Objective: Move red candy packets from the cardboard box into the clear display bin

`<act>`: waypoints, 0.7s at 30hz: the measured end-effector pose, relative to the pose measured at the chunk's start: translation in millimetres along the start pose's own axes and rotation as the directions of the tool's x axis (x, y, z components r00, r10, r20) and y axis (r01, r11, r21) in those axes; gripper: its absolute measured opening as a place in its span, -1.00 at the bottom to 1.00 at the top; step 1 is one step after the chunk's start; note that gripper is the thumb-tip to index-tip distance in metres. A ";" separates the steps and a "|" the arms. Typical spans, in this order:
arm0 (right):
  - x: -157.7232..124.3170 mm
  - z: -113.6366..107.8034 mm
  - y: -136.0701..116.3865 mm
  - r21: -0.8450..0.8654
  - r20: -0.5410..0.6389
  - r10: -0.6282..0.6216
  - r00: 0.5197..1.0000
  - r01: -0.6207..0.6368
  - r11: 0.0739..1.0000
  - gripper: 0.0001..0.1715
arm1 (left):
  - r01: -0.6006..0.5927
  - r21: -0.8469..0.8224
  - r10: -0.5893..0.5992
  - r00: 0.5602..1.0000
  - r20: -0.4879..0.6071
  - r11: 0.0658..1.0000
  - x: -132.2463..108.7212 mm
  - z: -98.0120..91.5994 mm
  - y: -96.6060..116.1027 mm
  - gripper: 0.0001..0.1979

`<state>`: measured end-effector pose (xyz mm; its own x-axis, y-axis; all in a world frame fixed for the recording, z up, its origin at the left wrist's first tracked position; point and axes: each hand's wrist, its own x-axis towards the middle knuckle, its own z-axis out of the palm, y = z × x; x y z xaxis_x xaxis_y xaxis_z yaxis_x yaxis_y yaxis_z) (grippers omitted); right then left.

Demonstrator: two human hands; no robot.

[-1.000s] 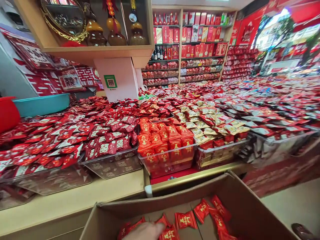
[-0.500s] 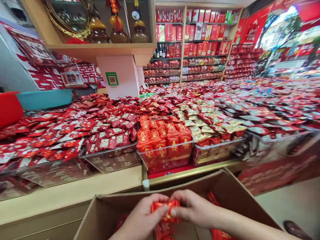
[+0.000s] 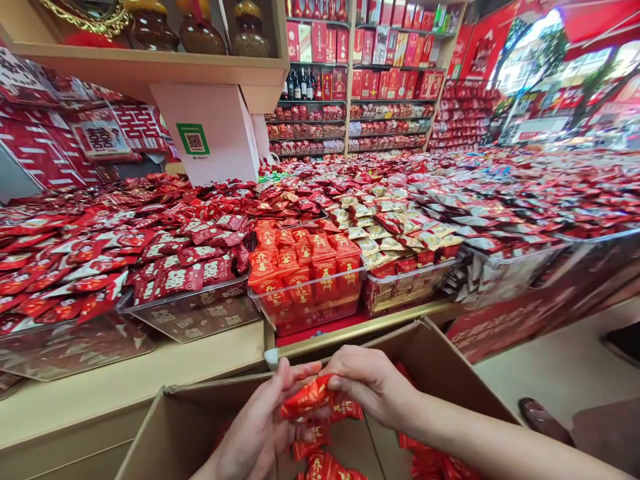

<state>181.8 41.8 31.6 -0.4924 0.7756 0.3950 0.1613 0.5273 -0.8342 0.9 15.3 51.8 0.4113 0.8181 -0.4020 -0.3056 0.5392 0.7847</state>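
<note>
Both my hands are raised over an open cardboard box (image 3: pixel 440 367) at the bottom of the view. My left hand (image 3: pixel 260 427) and my right hand (image 3: pixel 373 383) together grip a bunch of red candy packets (image 3: pixel 315 400) with gold print. More of the same red packets (image 3: pixel 325 467) lie loose inside the box beneath my hands. Straight beyond the box, on the counter, stands a clear bin (image 3: pixel 305 297) filled with matching orange-red packets.
Clear trays of dark red packets (image 3: pixel 195 313) and of gold-and-red sweets (image 3: pixel 405 280) flank that bin on a beige counter (image 3: pixel 150 373). A pink sign with a green QR code (image 3: pixel 203 137) stands behind. Shelves of red boxes (image 3: pixel 370 73) line the back wall. Someone's shoe (image 3: pixel 543 417) shows on the floor at right.
One second ago only my left hand reached among packets in the box. Both hands have since gathered packets and lifted them higher; the view has shifted down and right.
</note>
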 end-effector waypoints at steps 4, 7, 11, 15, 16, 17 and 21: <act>-2.4 -2.0 -0.1 0.045 0.012 -0.035 0.999 0.035 0.998 -0.78 | 0.038 0.085 -0.035 0.999 -0.034 0.996 -1.5 0.2 0.5 -0.72; -1.9 2.7 0.9 0.320 0.000 0.205 0.979 -0.194 0.927 -0.62 | -0.141 0.118 0.152 0.985 -0.084 0.983 2.9 0.5 -3.0 -0.64; 1.0 9.9 3.1 0.644 0.085 0.426 0.901 -0.376 0.666 -0.51 | -0.234 0.153 0.254 0.959 -0.128 0.960 7.6 0.3 -6.4 -0.40; 1.5 9.5 3.5 0.710 0.096 0.467 0.879 -0.389 0.587 -0.44 | -0.220 0.156 0.238 0.965 -0.106 0.963 6.3 0.5 -4.7 -0.19; 1.3 8.7 3.2 0.715 0.099 0.461 0.882 -0.386 0.583 -0.44 | -0.229 0.149 0.244 0.965 -0.093 0.962 5.6 0.7 -3.6 -0.16; 1.2 7.8 2.8 0.719 0.098 0.449 0.888 -0.375 0.585 -0.44 | -0.243 0.138 0.256 0.963 -0.082 0.960 5.1 0.8 -2.5 -0.12; 0.5 4.1 1.9 0.674 0.099 0.382 0.919 -0.344 0.653 -0.43 | -0.252 0.102 0.266 0.949 -0.171 0.962 7.5 -3.9 1.1 -0.23</act>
<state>178.3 41.8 28.6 -0.4755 0.8797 0.0061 -0.3016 -0.1565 -0.9405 0.3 22.8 47.8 0.1620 0.9538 -0.2529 -0.3101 0.2925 0.9046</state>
